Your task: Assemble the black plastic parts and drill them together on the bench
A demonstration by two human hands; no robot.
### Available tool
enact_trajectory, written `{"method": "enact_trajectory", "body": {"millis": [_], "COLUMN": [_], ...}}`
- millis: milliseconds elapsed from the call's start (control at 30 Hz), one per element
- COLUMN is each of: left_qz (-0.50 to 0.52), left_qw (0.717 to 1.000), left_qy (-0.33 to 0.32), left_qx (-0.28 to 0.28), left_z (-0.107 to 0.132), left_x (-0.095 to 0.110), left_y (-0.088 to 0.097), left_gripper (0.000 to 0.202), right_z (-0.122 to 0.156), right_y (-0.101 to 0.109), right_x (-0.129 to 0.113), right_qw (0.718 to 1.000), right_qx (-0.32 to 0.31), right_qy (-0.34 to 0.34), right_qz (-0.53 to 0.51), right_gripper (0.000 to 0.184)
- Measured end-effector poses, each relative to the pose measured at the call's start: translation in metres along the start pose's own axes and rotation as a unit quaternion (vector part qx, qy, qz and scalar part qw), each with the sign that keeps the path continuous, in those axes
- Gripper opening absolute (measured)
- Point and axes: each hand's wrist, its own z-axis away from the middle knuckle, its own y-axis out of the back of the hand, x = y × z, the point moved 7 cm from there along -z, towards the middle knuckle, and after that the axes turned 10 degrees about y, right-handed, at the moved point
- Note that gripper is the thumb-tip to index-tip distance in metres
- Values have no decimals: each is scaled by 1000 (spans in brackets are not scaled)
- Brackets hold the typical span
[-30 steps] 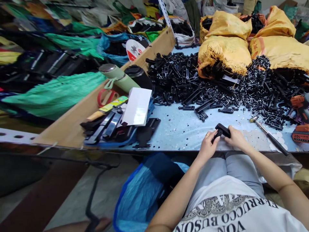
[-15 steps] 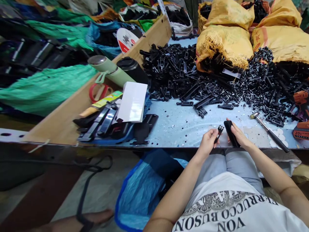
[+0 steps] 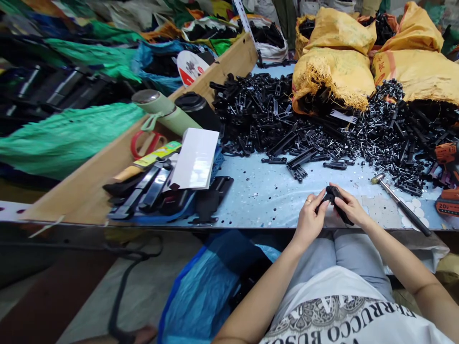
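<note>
Both my hands meet at the near edge of the pale blue table [image 3: 265,191]. My right hand [image 3: 349,208] grips a black plastic part [image 3: 337,205], a flat elongated piece angled toward me. My left hand [image 3: 312,217], a ring on one finger, pinches a small black clip [image 3: 322,204] against the left end of that part. The two pieces touch between my fingertips. A big heap of loose black plastic parts [image 3: 287,114] lies beyond my hands.
A hammer [image 3: 399,203] lies right of my hands, orange power drills [image 3: 446,157] at the right edge. Yellow sacks [image 3: 337,71] stand behind the heap. At left lie a white card [image 3: 195,160], flasks [image 3: 165,112], red scissors [image 3: 145,142]. A blue bag [image 3: 211,286] hangs under the table.
Half a second ago my hands were apart, the left holding the small clip and the right the larger part; now they have come together and the pieces touch.
</note>
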Motion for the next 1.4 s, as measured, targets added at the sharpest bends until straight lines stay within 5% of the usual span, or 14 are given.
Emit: {"method": "enact_trajectory", "body": {"millis": [133, 333, 600, 967, 1067, 1167, 1267, 1400], "left_qz": [-71, -103, -12, 2, 2, 18, -44, -246], "left_qw": [996, 985, 959, 974, 981, 988, 990, 966], "left_qy": [-49, -106, -132, -198, -133, -9, 65, -76], "left_qx": [10, 84, 252, 107, 144, 154, 113, -11], "left_z": [6, 18, 30, 9, 5, 6, 10, 12], "left_x": [11, 22, 34, 47, 26, -13, -42, -29], "left_y": [6, 5, 5, 16, 9, -6, -18, -28], "left_gripper": [38, 36, 36, 29, 30, 33, 38, 52], "right_z": [-2, 1, 14, 26, 18, 7, 8, 34], "right_y": [7, 7, -22, -25, -26, -23, 9, 105], "right_x": [-22, -55, -54, -38, -29, -19, -13, -15], "right_qw": [985, 926, 924, 924, 927, 921, 870, 731], "right_qx": [-63, -84, 58, 136, 127, 48, 1, 125], "right_qy": [88, 234, 275, 225, 197, 146, 98, 16], "right_qz": [136, 284, 259, 277, 291, 357, 483, 671], "right_gripper": [56, 52, 49, 55, 54, 50, 44, 39]}}
